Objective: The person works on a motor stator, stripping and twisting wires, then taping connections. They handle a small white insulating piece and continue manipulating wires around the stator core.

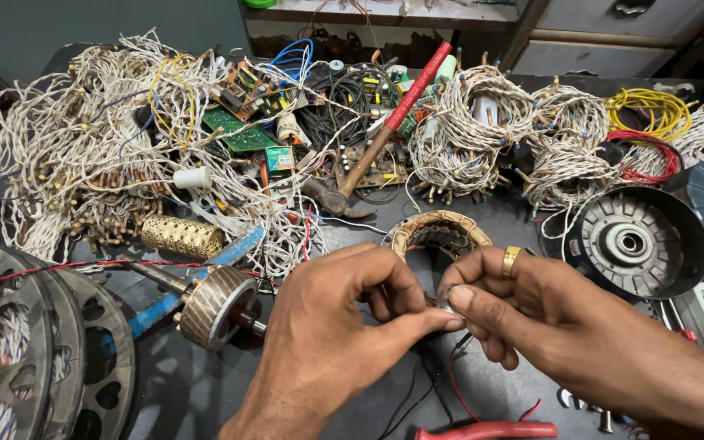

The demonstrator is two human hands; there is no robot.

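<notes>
My left hand (332, 326) and my right hand (531, 314) meet at the middle of the bench, fingertips pinched together on a small pale piece at the end of thin wires (447, 308). Red and black leads (450, 383) run down from under the fingers. Just behind the hands sits a ring-shaped motor stator (437, 231) wrapped in tan tape, partly hidden by my fingers. A gold ring is on my right hand.
Heaps of white twisted wire coils (99, 138) fill the back left, more coils (482, 130) at back right. A hammer (385, 134), green circuit boards (238, 130), a rotor on a shaft (217, 305), a round fan housing (637, 240), red-handled pliers (490, 429), yellow wire (649, 110).
</notes>
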